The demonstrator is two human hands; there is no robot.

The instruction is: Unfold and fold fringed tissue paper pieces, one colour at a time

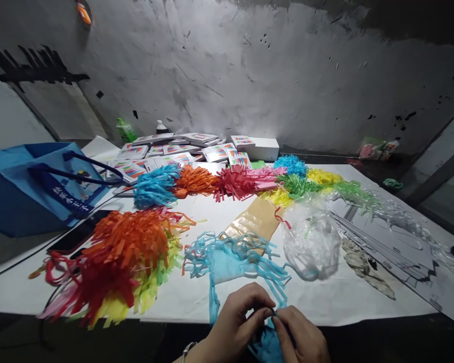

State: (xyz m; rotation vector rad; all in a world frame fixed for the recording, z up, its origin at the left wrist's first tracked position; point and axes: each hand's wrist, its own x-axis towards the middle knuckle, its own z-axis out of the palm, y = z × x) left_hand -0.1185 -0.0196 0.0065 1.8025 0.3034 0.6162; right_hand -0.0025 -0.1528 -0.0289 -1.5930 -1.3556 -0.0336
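Note:
At the table's front edge, my left hand [240, 320] and my right hand [302, 335] are close together with thumbs and fingertips pinched. Both grip a piece of blue tissue paper [267, 345], whose lower part hangs between them below the edge. Just beyond my hands lies a light-blue fringed tissue sheet [227, 264], its cut strips spread over the white tabletop. To the left is a heap of fringed tissue, with orange tissue [130, 239] above dark red tissue [106, 282] and yellow strips [115, 307].
A row of coloured tissue tassels [236, 181] crosses the table, before stacked printed boxes [196, 146]. A clear plastic bag [312, 237] lies beside a brown envelope [255, 222]. Gloves [365, 267] and printed sheets [393, 247] are right; a blue bag [22, 191] and phone [75, 237] left.

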